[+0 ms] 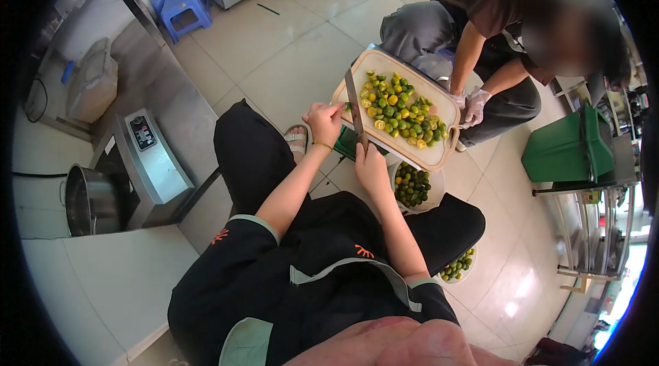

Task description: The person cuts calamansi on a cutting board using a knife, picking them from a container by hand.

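My right hand [371, 168] is closed round the handle of a kitchen knife [354, 102], its long blade lying over the left end of a cutting board [412, 72]. My left hand [324, 123] is pinched at the board's left edge beside the blade, on a small green citrus fruit [347, 107] that is mostly hidden. Many small green and yellow citrus fruits [391, 111] lie on the board, several of them cut open with orange flesh showing. Below the board stands a bowl of whole citrus fruits [413, 186], partly covered by the board.
Opposite me another person [494, 6] sits with gloved hands [473, 107] at the board's far end. Another bowl of fruit [458, 266] is by my right knee. A green bin [570, 146] stands right; a steel pot [93, 201] and counter [151, 71] are left, blue stools [184, 9] behind.
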The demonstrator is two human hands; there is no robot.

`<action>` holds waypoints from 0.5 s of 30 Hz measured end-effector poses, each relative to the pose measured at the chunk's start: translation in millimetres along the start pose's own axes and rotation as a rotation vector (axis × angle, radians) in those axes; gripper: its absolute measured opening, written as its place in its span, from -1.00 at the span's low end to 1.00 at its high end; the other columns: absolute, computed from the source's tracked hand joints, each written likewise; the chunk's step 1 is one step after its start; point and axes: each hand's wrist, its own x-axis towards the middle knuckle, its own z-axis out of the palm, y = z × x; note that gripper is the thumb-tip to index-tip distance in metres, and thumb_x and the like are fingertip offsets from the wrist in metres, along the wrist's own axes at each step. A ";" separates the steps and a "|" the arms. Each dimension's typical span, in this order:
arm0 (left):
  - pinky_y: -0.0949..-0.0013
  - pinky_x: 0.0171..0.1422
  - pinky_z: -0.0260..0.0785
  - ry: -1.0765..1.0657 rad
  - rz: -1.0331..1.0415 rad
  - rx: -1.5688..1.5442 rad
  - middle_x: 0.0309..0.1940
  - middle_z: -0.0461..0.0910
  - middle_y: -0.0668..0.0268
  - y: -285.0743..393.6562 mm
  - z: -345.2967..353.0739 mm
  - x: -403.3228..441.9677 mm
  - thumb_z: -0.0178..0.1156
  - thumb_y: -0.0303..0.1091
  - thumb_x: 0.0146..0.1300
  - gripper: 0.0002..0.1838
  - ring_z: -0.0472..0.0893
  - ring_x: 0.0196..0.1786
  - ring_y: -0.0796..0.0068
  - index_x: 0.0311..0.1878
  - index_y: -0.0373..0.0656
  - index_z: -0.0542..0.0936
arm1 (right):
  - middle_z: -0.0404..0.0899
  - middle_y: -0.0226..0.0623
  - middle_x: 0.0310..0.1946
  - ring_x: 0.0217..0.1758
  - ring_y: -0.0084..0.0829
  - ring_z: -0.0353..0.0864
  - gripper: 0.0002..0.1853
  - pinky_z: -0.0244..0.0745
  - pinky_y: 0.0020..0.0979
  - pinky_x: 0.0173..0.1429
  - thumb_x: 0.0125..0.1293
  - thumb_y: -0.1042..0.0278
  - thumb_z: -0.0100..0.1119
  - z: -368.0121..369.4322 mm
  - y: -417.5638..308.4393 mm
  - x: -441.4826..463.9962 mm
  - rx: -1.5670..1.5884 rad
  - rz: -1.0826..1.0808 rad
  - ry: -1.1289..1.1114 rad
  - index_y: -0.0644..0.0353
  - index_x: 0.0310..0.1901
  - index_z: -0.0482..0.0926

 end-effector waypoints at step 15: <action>0.14 -0.08 0.00 0.096 0.018 0.074 -0.55 0.61 0.50 -0.4 11.5 -3.6 0.32 -0.24 0.08 -0.94 0.53 -0.27 0.45 -0.37 0.18 0.74 | 0.54 0.27 -0.46 -0.29 0.26 0.54 -0.60 0.45 0.02 -0.21 0.40 0.15 0.00 0.3 5.9 -18.7 -0.072 0.070 0.000 0.44 -0.33 0.48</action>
